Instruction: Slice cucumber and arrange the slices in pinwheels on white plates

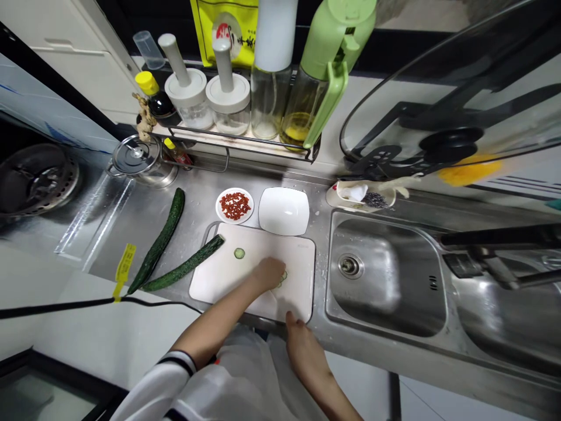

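My left hand (269,274) is over the white cutting board (228,280), fingers bent down and closed on a few thin cucumber slices (283,278) that peek out at its right side. Another cucumber slice (239,253) lies alone on the board's upper left. At the board's front right edge my right hand (303,346) is curled, and what its fingers hold cannot be made out. One cucumber (186,266) rests with its end on the board's left edge. A whole cucumber (160,242) lies farther left on the steel counter.
Behind the board stand a white plate (284,211) and a small dish of chopped red pieces (235,206). A steel sink (385,280) is on the right. A lidded pot (140,161) stands at the back left, below a rack (245,142) of jars and bottles.
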